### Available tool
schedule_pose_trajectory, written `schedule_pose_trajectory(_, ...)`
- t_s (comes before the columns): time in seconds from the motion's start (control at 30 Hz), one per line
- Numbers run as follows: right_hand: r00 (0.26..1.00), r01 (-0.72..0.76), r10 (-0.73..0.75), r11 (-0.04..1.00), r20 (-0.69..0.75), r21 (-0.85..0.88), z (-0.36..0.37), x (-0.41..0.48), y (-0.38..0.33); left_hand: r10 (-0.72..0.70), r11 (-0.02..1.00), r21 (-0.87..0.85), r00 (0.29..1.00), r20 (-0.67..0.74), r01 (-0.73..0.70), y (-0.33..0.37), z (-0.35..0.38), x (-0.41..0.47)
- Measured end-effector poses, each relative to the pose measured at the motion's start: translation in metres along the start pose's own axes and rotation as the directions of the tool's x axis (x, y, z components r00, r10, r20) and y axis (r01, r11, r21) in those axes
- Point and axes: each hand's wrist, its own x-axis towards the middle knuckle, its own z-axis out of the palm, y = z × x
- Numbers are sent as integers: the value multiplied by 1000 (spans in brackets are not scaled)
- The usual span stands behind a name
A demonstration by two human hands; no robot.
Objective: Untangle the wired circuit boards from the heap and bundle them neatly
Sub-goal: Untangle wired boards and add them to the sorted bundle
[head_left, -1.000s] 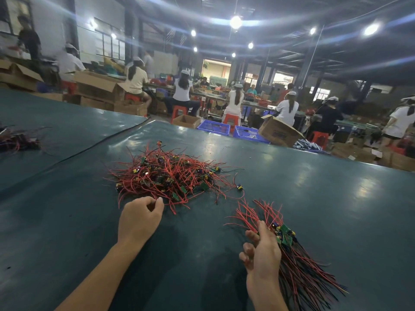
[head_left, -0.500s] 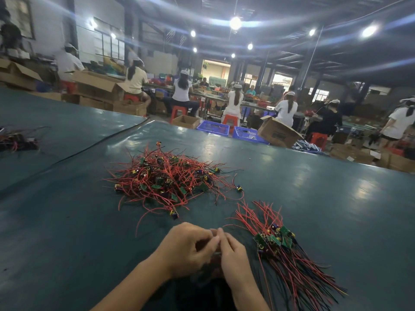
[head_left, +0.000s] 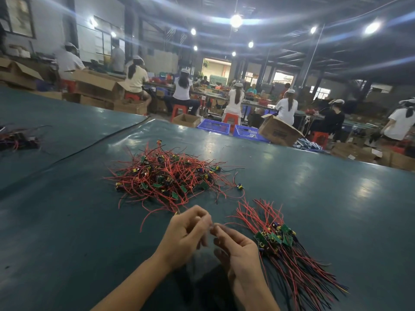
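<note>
one broad bench (head_left: 67,232), covered in a dark green sheet, carries all we see of the job. around its middle lies the heap (head_left: 170,178) of wired circuit boards, a loose tangle of red and black leads with small green boards and yellow parts poking out, and a few leads straggle toward the near edge. closer to that edge, on the right, lies the bundle (head_left: 292,261): green boards gathered side by side, leads roughly parallel, running out both ways. between heap and bundle, by the near edge, our two hands meet. the left hand (head_left: 186,234) and right hand (head_left: 240,252) both have curled fingers, tips brought together; blur keeps us from telling what, if anything, they pinch. by the left edge sits a small dark pile of wires (head_left: 18,140).
</note>
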Motion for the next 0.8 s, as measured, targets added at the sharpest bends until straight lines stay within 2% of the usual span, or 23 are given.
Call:
schedule_pose_trajectory(0.07, 1000, 1, -1, 1000, -13, 4, 1, 2, 5, -63, 997, 29, 990, -123, 67, -5, -4, 3)
schedule_pose_trajectory(0.13, 999, 11, -13, 999, -32, -36, 4, 3, 9, -75, 954, 264, 966, -248, 142, -13, -13, 6)
schedule_pose_trajectory(0.17, 998, 26, -29, 997, -51, -67, 4, 3, 11, -67, 890, 417, 958, -279, 184, -17, -19, 7)
schedule_pose_trajectory(0.2, 996, 45, -53, 994, -71, -103, 4, 4, 12, -76, 799, 558, 958, -276, 225, -20, -26, 7)
schedule_pose_trajectory(0.27, 991, 83, -100, 982, -93, -172, 1, 4, 10, -183, 615, 741, 962, -200, 271, -31, -35, 6)
schedule_pose_trajectory(0.33, 988, 100, -123, 969, -89, -227, -1, 3, 9, -301, 471, 844, 946, -121, 257, -39, -38, 6)
schedule_pose_trajectory(0.37, 987, 111, -138, 958, -85, -264, -2, 3, 9, -326, 440, 863, 940, -104, 248, -41, -38, 5)
schedule_pose_trajectory(0.5, 960, 207, -275, 831, -58, -516, -3, 1, 15, -301, 465, 850, 947, -112, 248, -41, -38, 5)
schedule_pose_trajectory(0.6, 953, 258, -300, 751, 34, -608, -3, 0, 18, -229, 475, 847, 963, -143, 239, -39, -41, 5)
schedule_pose_trajectory(0.73, 923, 336, -352, 543, 155, -770, -4, 2, 25, -100, 543, 807, 972, -212, 232, -33, -40, 6)
schedule_pose_trajectory(0.8, 919, 343, -354, 508, 172, -790, -5, 2, 26, -74, 592, 765, 962, -264, 255, -29, -39, 8)
